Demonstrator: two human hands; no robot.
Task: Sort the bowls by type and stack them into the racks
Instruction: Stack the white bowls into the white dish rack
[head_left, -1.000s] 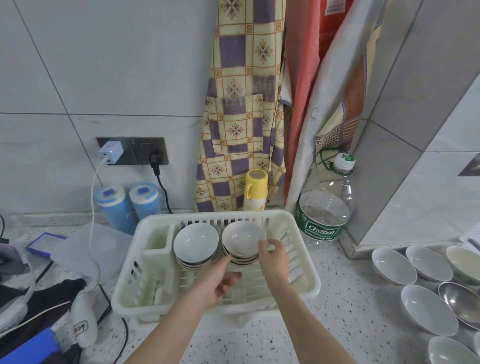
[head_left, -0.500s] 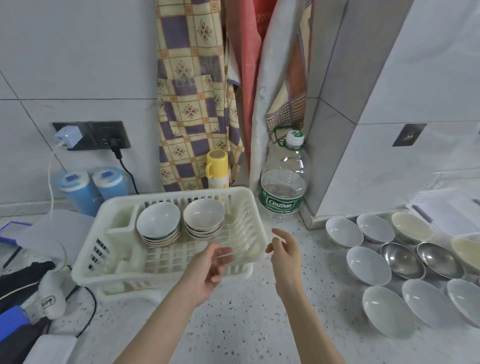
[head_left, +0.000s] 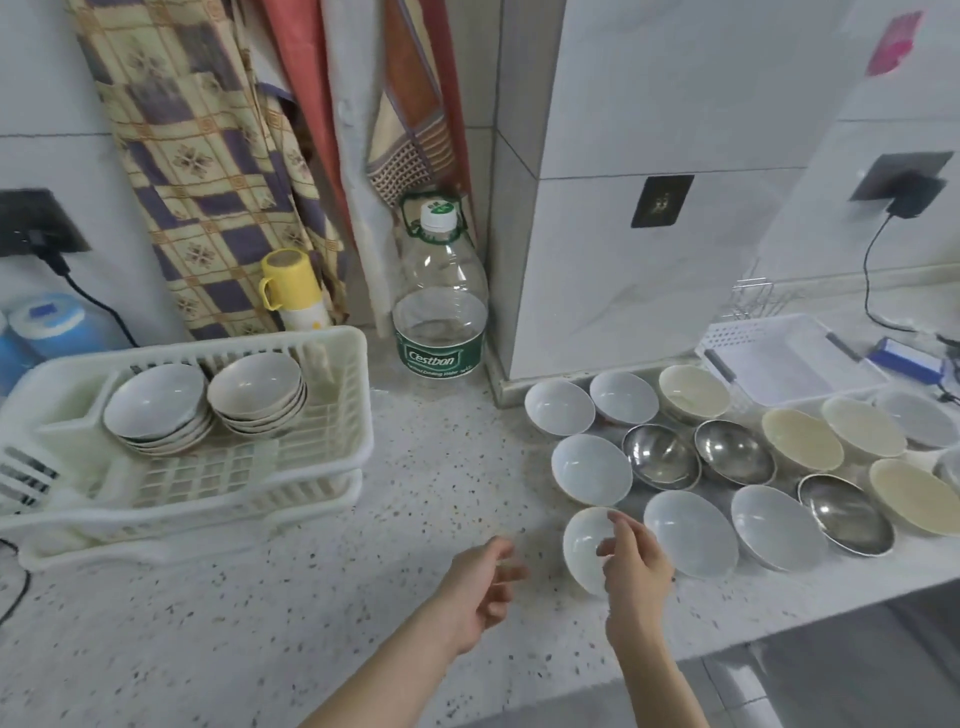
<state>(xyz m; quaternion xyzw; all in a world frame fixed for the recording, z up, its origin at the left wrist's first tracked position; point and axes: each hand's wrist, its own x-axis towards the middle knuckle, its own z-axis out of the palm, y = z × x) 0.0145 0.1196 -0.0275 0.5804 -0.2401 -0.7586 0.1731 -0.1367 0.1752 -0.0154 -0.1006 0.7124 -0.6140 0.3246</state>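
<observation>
A cream plastic dish rack (head_left: 332, 457) stands at the left and holds two stacks of white bowls (head_left: 156, 405) (head_left: 257, 387). On the counter at the right lie several loose bowls: white ones (head_left: 589, 467), steel ones (head_left: 660, 454) and cream ones (head_left: 800, 439). My right hand (head_left: 636, 564) hovers over the nearest white bowl (head_left: 584, 545), fingers apart, holding nothing. My left hand (head_left: 483, 584) is beside it to the left, above the bare counter, loosely open.
A large clear water bottle (head_left: 441, 301) stands by the wall corner, a yellow flask (head_left: 291, 291) behind the rack. A white basket (head_left: 779, 356) and a wire rack (head_left: 753, 299) sit at the back right. The counter's front edge (head_left: 831, 610) runs close to the bowls.
Both hands left the rack, where they were setting a bowl on the right stack, and moved right across the counter. The view swung right, and my right hand now reaches over the nearest white bowl.
</observation>
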